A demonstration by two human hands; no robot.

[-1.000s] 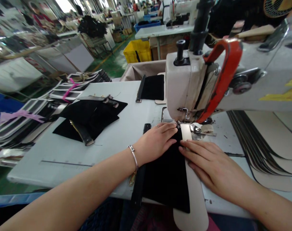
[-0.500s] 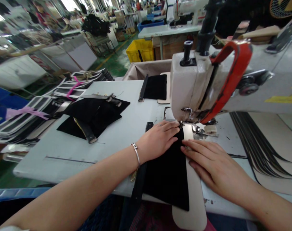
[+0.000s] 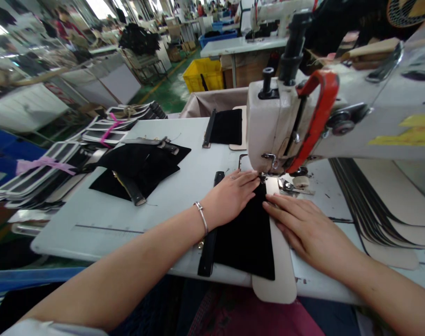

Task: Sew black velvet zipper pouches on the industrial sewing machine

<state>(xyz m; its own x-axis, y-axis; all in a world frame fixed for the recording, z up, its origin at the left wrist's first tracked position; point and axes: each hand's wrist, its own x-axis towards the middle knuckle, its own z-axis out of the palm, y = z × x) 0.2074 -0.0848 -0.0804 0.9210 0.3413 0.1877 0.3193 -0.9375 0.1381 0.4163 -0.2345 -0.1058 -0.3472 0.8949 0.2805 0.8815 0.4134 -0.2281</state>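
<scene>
Under the needle area of a white sewing machine (image 3: pixel 268 126) lies a black fabric piece (image 3: pixel 247 247) on a beige panel (image 3: pixel 282 270). My left hand (image 3: pixel 230 196) rests flat on the black fabric, its fingertips close to the presser foot. Flat on the panel's right part is my right hand (image 3: pixel 303 224), fingers stretched out, their tips at the fabric's edge. Neither hand grips anything. A dark strip (image 3: pixel 208 252) with a zipper pull runs along the fabric's left side, partly hidden by my left wrist.
Black pieces with zippers (image 3: pixel 138 163) lie on the left of the table (image 3: pixel 103 242). Another black piece (image 3: pixel 228 126) is behind the machine head. Stacked panels (image 3: pixel 383 210) stand at right, tied bundles (image 3: pixel 44 172) at left, a yellow crate (image 3: pixel 203 74) behind.
The fabric and panel have moved forward, away from my body, under the machine, and both hands have moved slightly with them. The camera view has shifted a little.
</scene>
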